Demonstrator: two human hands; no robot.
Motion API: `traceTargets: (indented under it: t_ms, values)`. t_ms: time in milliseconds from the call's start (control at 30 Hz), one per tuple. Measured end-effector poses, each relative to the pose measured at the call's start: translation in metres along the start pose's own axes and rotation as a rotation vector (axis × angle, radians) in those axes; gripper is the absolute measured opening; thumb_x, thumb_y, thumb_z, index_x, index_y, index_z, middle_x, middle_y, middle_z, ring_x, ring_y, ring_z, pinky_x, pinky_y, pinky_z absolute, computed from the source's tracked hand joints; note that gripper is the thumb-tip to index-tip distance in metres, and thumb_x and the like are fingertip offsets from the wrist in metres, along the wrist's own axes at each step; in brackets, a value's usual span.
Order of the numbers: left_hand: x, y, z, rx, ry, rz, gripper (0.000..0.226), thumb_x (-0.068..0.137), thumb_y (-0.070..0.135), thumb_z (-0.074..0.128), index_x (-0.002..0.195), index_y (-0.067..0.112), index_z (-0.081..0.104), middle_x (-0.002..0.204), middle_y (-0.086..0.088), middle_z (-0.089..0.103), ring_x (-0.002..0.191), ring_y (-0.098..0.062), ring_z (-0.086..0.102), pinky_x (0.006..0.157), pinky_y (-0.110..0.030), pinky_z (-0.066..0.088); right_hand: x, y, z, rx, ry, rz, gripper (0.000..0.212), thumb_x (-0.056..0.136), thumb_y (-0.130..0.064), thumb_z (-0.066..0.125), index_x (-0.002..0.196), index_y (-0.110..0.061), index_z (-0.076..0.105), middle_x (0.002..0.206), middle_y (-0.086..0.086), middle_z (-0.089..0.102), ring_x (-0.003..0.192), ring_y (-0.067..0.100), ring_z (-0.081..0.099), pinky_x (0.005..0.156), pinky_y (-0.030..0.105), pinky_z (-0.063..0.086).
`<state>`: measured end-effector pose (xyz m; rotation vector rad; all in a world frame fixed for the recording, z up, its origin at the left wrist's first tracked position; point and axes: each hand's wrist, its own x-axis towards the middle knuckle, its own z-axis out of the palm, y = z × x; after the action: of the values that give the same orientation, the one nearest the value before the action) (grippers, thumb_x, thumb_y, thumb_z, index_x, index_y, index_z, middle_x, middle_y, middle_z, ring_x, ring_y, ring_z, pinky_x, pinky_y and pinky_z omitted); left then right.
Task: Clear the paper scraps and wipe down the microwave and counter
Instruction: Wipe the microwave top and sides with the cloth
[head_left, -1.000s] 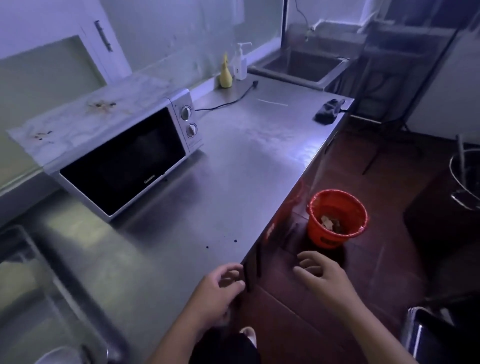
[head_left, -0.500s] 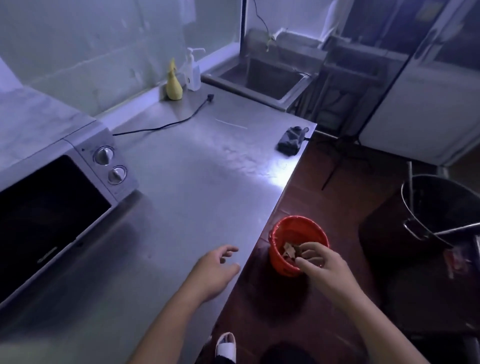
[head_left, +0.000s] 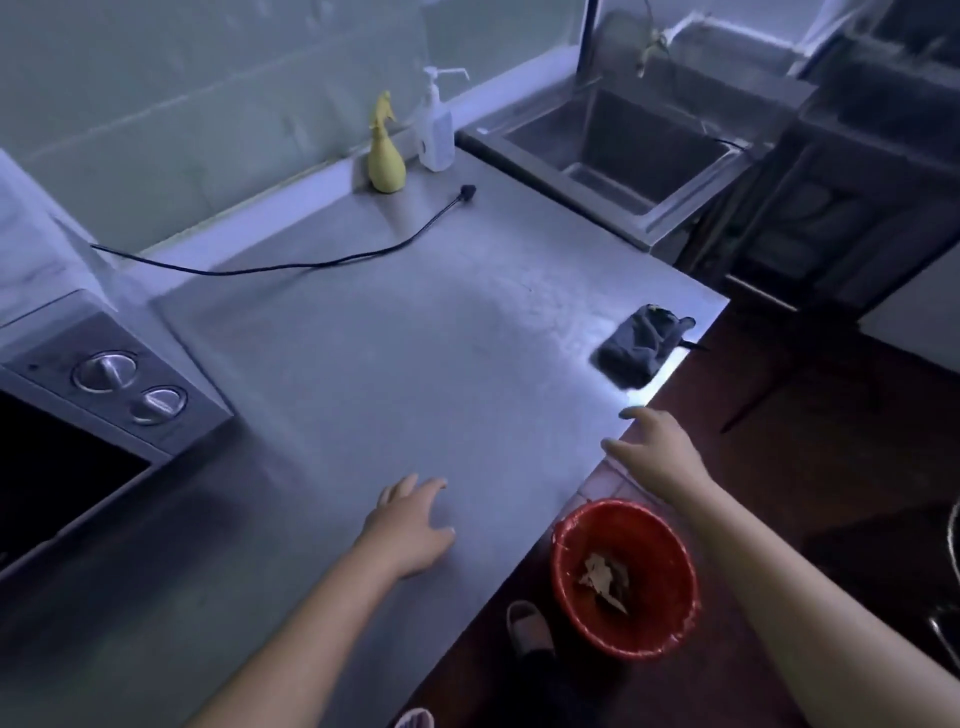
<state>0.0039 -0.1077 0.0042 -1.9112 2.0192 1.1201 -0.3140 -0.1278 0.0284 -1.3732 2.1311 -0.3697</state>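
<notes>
1. Microwave (head_left: 93, 415): stands at the left end of the bench (head_left: 415, 353), with its door closed and its two round dials facing the front edge.
2. Power cord (head_left: 311, 265): a black cord that runs from behind the microwave along the back of the bench. Its plug lies loose on the steel, just in front of the bottles.
3. Yellow spray bottle (head_left: 385, 150): upright at the back edge, against the wall upstand.
4. White pump bottle (head_left: 435, 130): upright just to the right of the spray bottle, at the back right corner.
5. Left hand (head_left: 410, 525): palm down over the bench near the front edge, fingers loosely spread, holding nothing. Whether it touches the steel cannot be told.
6. Sink (head_left: 613, 140): a steel basin set beyond the right end of the bench.
7. Dark cloth (head_left: 641, 343): crumpled at the front right corner of the bench, with one end reaching the edge.
8. Right hand (head_left: 657, 452): at the front edge, near the cloth but apart from it. The fingers are stretched out and wide, and the hand is empty.
9. Red bucket (head_left: 670, 587): on the floor just below the front edge, under the right forearm.
10. Paper scraps (head_left: 602, 574): a few pale, crumpled pieces at the bottom of the bucket.
</notes>
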Motion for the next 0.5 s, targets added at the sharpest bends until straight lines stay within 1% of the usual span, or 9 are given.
traceTargets:
  t_ms: [67, 133, 200, 233, 267, 333, 400, 500]
  values:
    - [0.024, 0.012, 0.000, 0.051, 0.005, -0.122, 0.076, 0.093, 0.046, 0.057, 0.157, 0.037, 0.018, 0.168, -0.002, 0.001, 0.154, -0.027, 0.003, 0.122, -0.050, 0.018, 0.061, -0.003, -0.009, -0.149, -0.028, -0.051, 0.067, 0.083, -0.038, 0.069, 0.144, -0.021, 0.048, 0.145, 0.013, 0.045, 0.128, 0.035, 0.045, 0.098, 0.043, 0.044]
    - [0.042, 0.018, 0.004, 0.077, 0.001, -0.206, 0.078, 0.092, 0.051, 0.056, 0.157, 0.042, 0.013, 0.168, 0.001, -0.004, 0.154, -0.028, -0.002, 0.120, -0.056, 0.018, 0.111, -0.006, -0.012, -0.297, -0.024, -0.110, 0.073, 0.083, -0.042, 0.067, 0.148, -0.024, 0.039, 0.154, 0.012, 0.035, 0.136, 0.039, 0.035, 0.106, 0.052, 0.039]
    - [0.055, 0.024, 0.013, 0.065, -0.031, -0.247, 0.079, 0.091, 0.054, 0.055, 0.156, 0.044, 0.011, 0.168, 0.003, -0.007, 0.154, -0.029, -0.004, 0.120, -0.058, 0.019, 0.153, -0.008, -0.012, -0.419, -0.044, -0.145, 0.076, 0.084, -0.044, 0.066, 0.150, -0.027, 0.032, 0.160, 0.013, 0.024, 0.145, 0.037, 0.022, 0.112, 0.057, 0.028]
    - [0.058, 0.026, 0.019, 0.045, -0.054, -0.259, 0.080, 0.091, 0.054, 0.056, 0.156, 0.045, 0.011, 0.168, 0.003, -0.007, 0.154, -0.030, -0.005, 0.120, -0.057, 0.019, 0.171, -0.008, -0.011, -0.465, -0.074, -0.142, 0.076, 0.085, -0.045, 0.065, 0.150, -0.028, 0.030, 0.161, 0.013, 0.022, 0.148, 0.036, 0.017, 0.114, 0.058, 0.023]
    - [0.060, 0.028, 0.027, 0.024, -0.077, -0.267, 0.080, 0.090, 0.053, 0.056, 0.156, 0.044, 0.012, 0.168, 0.002, -0.009, 0.154, -0.031, -0.005, 0.120, -0.056, 0.019, 0.186, -0.006, -0.008, -0.509, -0.105, -0.127, 0.074, 0.085, -0.045, 0.063, 0.149, -0.028, 0.030, 0.160, 0.012, 0.023, 0.149, 0.035, 0.014, 0.114, 0.059, 0.019]
    - [0.060, 0.029, 0.040, 0.011, -0.093, -0.280, 0.081, 0.090, 0.051, 0.057, 0.156, 0.045, 0.011, 0.167, 0.002, -0.014, 0.154, -0.031, -0.008, 0.120, -0.055, 0.021, 0.204, -0.002, -0.001, -0.594, -0.133, -0.088, 0.068, 0.085, -0.037, 0.058, 0.147, -0.026, 0.033, 0.153, 0.013, 0.034, 0.147, 0.037, 0.017, 0.116, 0.062, 0.015]
    - [0.061, 0.027, 0.047, 0.016, -0.062, -0.286, 0.080, 0.090, 0.047, 0.057, 0.155, 0.047, 0.011, 0.167, 0.004, -0.015, 0.154, -0.029, -0.009, 0.119, -0.054, 0.025, 0.212, 0.003, 0.009, -0.637, -0.080, -0.089, 0.065, 0.086, -0.026, 0.055, 0.148, -0.025, 0.033, 0.145, 0.013, 0.044, 0.141, 0.039, 0.025, 0.116, 0.062, 0.012]
    - [0.068, 0.030, 0.044, -0.007, -0.025, -0.276, 0.076, 0.090, 0.043, 0.057, 0.154, 0.049, 0.016, 0.167, 0.008, -0.012, 0.154, -0.024, -0.005, 0.117, -0.053, 0.028, 0.222, 0.011, 0.017, -0.609, 0.028, -0.122, 0.062, 0.085, -0.016, 0.051, 0.146, -0.025, 0.039, 0.139, 0.012, 0.052, 0.134, 0.039, 0.036, 0.113, 0.058, 0.019]
